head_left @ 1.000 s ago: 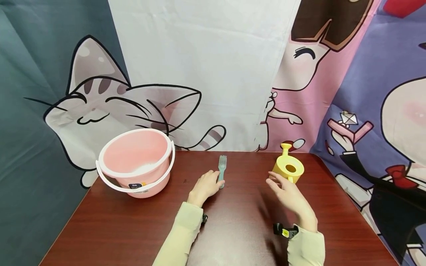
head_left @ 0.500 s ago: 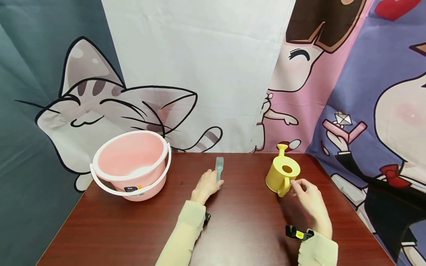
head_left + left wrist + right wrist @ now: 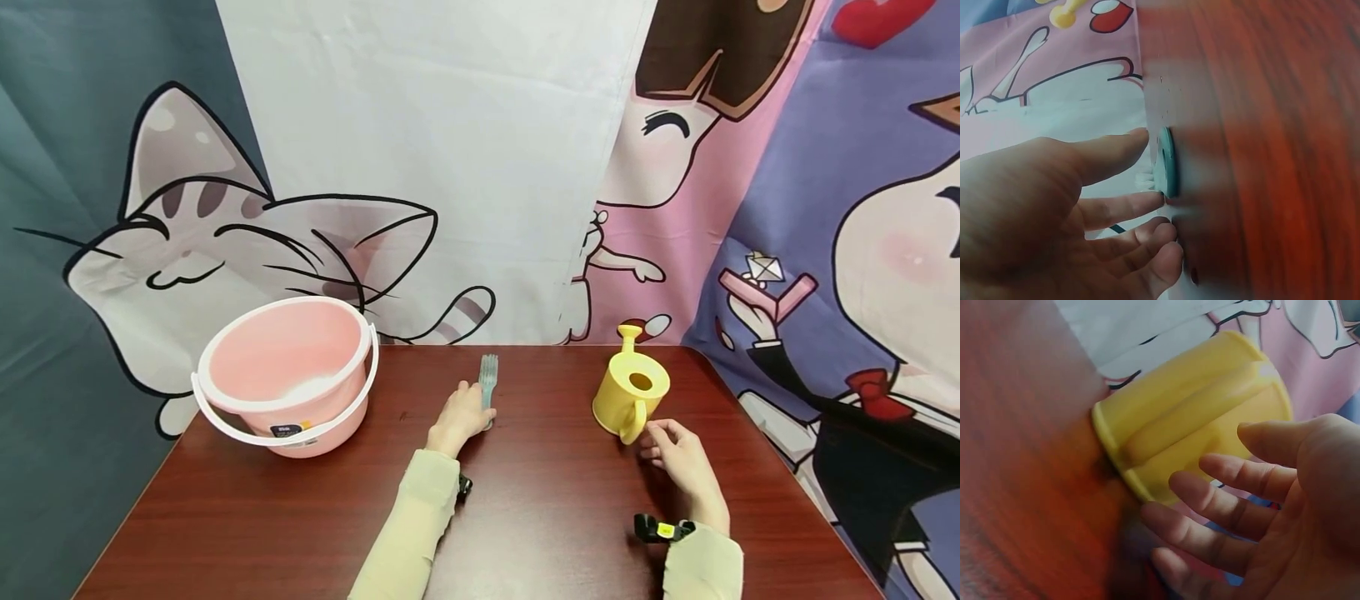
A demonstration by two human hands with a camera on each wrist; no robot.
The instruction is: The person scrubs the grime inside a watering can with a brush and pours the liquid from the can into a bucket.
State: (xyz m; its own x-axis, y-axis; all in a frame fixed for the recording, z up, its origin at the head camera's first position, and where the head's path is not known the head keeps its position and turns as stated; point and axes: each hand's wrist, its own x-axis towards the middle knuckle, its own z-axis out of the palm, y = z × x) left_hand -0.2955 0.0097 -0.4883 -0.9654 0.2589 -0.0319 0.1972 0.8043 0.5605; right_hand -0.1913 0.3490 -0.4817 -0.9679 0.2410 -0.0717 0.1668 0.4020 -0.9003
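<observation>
A teal toy fork [image 3: 488,377] lies on the table, tines toward the wall. My left hand [image 3: 460,414] is over its handle end. In the left wrist view, the thumb and index finger of that hand [image 3: 1041,194] are spread on either side of the fork's handle [image 3: 1167,164], without pinching it. To the right stands a yellow toy watering can [image 3: 628,392], upright, its handle facing me. Beside that handle is my right hand [image 3: 681,460], holding nothing. The right wrist view has its loosely bent fingers [image 3: 1210,503] in front of the watering can [image 3: 1191,412].
A pink bucket [image 3: 288,354] with a white handle lowered across its front stands at the table's back left. A printed cloth [image 3: 450,167] hangs behind the table's [image 3: 540,492] far edge. Each wrist wears a small black camera.
My right hand has gone from over the watering can's near side round to the right of its handle. The left hand has stayed at the fork. The head view has shifted slightly.
</observation>
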